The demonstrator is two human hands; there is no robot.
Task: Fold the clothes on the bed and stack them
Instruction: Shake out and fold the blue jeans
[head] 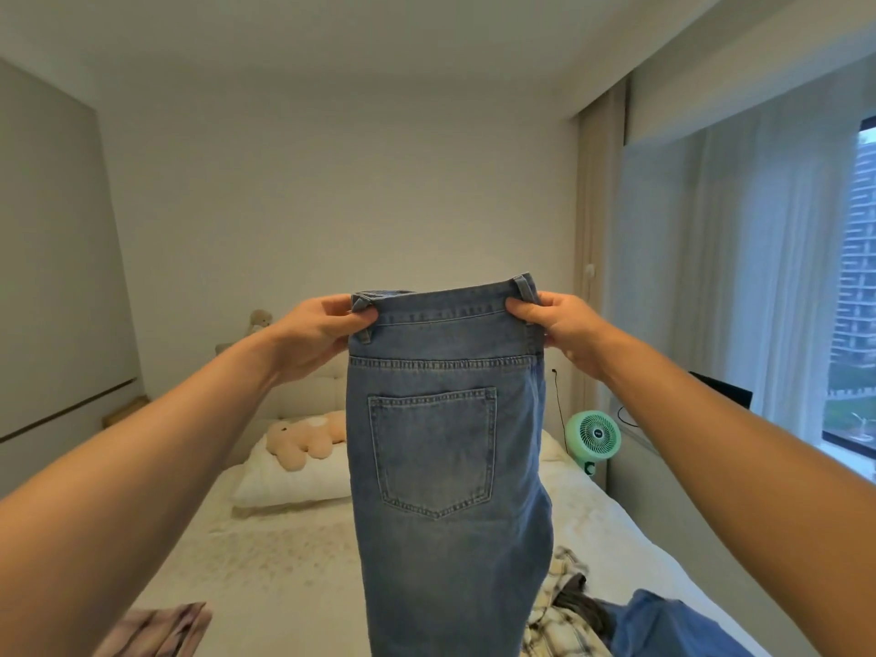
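Blue jeans [445,448], cream-and-dark plaid shirt [561,623], pink-striped garment [161,630], mint-green fan [592,436], peach plush toy [303,441]

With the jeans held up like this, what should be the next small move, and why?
Probably lower the jeans flat onto the bed. Left hand and right hand pinch the waistband in the air, legs already doubled lengthwise, so folding crosswise needs a surface.

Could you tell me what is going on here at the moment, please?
A person is holding up a pair of blue jeans over the bed, back pocket facing the camera. The left hand and right hand each pinch one end of the waistband, so the jeans hang doubled lengthwise. A checked garment and a pinkish garment lie unfolded on the bed.
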